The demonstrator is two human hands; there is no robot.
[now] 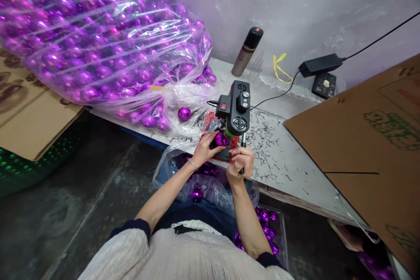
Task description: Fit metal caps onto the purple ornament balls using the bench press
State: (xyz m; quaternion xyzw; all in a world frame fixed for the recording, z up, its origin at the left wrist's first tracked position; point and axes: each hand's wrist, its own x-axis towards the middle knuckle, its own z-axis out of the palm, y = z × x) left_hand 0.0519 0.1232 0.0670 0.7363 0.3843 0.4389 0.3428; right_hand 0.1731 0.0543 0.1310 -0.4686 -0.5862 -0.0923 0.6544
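Observation:
My left hand (205, 148) grips a shiny purple ball (222, 139) between thumb and fingers, under the head of a small black drill press (240, 107). Wrapped round the press's lever handle (243, 143) is my right hand (241, 164), just right of the ball. The machine's red base (210, 120) sits on the white table. Whether the bit touches the ball is hidden by the machine's head. Another purple ball (184, 113), with small dark holes, lies loose on the table to the left.
A huge clear bag (108, 39) of purple balls fills the left. Black shavings (267, 148) litter the table. Behind the machine stand a spray can (247, 51) and a power adapter (320, 65). A cardboard box (364, 140) is at the right; an opened bag (173, 170) hangs below the edge.

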